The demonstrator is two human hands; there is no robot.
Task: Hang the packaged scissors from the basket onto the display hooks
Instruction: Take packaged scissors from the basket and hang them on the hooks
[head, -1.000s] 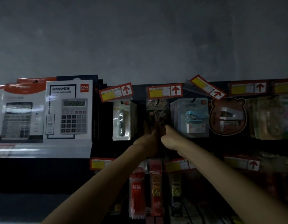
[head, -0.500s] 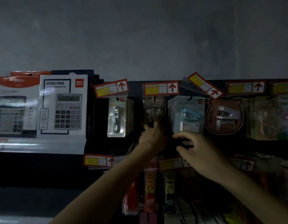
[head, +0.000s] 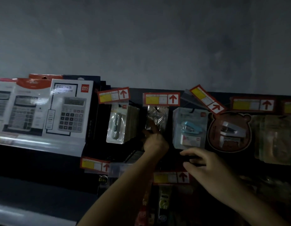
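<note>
A packaged scissors (head: 157, 117) in a clear, shiny packet hangs on a display hook under a red and yellow price tag (head: 161, 99). My left hand (head: 155, 141) reaches up to the packet's lower edge; a raised finger lies on its front, the thumb sits at its left side, and the other fingers are curled. My right hand (head: 206, 165) hovers lower right of the packet, away from it, with relaxed fingers that hold nothing. The basket is out of view. The light is dim.
On neighbouring hooks hang a small packaged tool (head: 117, 124) to the left, a blue stapler pack (head: 189, 128) and a bear-shaped pack (head: 229, 132) to the right. Boxed calculators (head: 68, 108) stand far left. A lower row of hooks carries more packs (head: 164, 203).
My right hand has let go of the packet and dropped down to the right, now held open. My left hand stays at the packet's lower edge.
</note>
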